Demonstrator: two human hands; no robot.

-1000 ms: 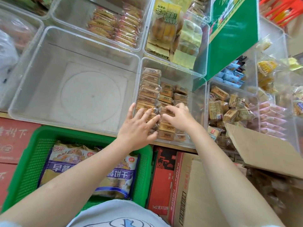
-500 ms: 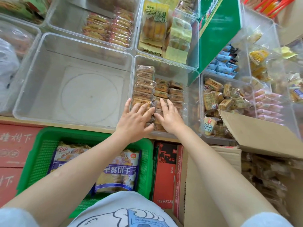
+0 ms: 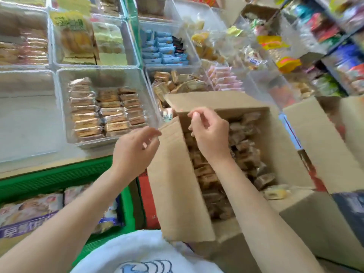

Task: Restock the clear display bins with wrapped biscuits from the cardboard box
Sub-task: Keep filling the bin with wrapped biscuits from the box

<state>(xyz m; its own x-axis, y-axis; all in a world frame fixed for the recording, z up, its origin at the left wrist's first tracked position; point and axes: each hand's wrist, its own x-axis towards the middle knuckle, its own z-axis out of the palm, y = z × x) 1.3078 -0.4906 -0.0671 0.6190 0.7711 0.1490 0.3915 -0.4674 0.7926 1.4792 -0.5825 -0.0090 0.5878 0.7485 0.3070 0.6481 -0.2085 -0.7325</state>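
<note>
Both hands, left hand [image 3: 136, 146] and right hand [image 3: 209, 133], loosely curled (empty) over cardboard box [image 3: 177, 194].

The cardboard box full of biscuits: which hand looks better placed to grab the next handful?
Probably the right hand. It hangs empty directly above the wrapped biscuits inside the cardboard box, while the left hand, also empty, sits outside the box's left flap, nearer the display bin.

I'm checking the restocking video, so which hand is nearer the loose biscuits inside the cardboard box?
Right. The right hand hangs directly over the biscuits in the cardboard box; the left hand is outside the box, beside its left flap.
</note>
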